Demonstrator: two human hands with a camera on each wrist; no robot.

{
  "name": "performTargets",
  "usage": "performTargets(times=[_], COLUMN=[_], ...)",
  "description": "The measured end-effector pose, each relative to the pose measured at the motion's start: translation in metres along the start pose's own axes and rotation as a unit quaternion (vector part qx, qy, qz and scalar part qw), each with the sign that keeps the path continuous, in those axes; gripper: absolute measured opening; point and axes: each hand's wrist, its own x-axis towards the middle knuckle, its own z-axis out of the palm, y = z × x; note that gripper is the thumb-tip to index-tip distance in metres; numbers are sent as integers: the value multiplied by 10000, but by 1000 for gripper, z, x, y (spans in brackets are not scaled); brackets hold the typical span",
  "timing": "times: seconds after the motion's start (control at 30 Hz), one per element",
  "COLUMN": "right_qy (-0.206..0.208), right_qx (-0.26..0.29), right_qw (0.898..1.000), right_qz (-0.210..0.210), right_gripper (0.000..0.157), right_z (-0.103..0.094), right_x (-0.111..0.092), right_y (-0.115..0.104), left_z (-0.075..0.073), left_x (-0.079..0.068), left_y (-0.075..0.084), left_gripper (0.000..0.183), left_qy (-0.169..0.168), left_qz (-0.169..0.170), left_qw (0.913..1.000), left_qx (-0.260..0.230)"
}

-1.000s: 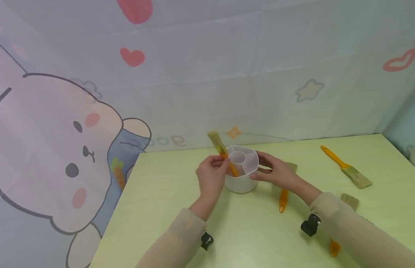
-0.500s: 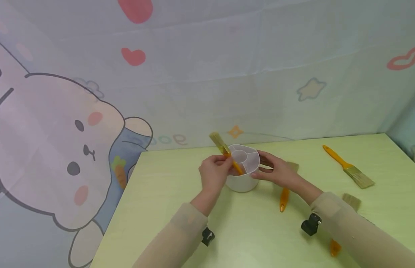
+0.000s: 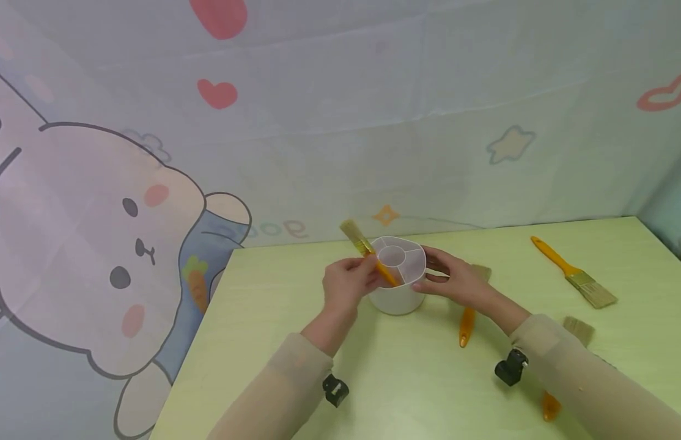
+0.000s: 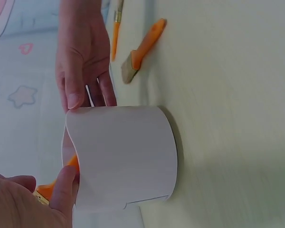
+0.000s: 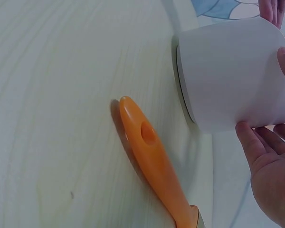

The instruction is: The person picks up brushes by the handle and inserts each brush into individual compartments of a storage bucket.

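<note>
One brush (image 3: pixel 368 249) slants bristles-up, pinched in the left hand (image 3: pixel 343 284), its handle (image 3: pixel 387 273) reaching over the mouth of the white cup (image 3: pixel 398 301). The right hand (image 3: pixel 456 281) is spread wide, fingertips touching the cup's right side. That touch looks light, so a hard push from the handle could slide or tip the cup; the slant could also snag the handle on a divider (image 3: pixel 403 275). Compartments surround a round well (image 3: pixel 392 256); the handle seems over the near-left one. Three other brushes (image 3: pixel 573 273) lie outside, on the tabletop (image 3: pixel 417 385).
</note>
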Motion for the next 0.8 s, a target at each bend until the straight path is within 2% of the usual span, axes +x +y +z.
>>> performTargets(times=[0.17,0.37,0.8], right_qy=[-8,8,-3], right_qx=[11,-33,-15], right_qw=[10000,10000,10000], right_qz=[-51,-5,-29], right_gripper=[82,82,82], right_z=[0,0,-1], right_x=[1,2,1], right_y=[1,4,1], left_z=[-4,-9,-24], left_x=[-3,-8,-16], left_y=[4,10,10], left_gripper=[32,36,39], left_qy=[-37,-46,-237], left_qz=[-313,-514,-673], left_qw=[9994,9986,9970], left_qx=[-114,-134,-291])
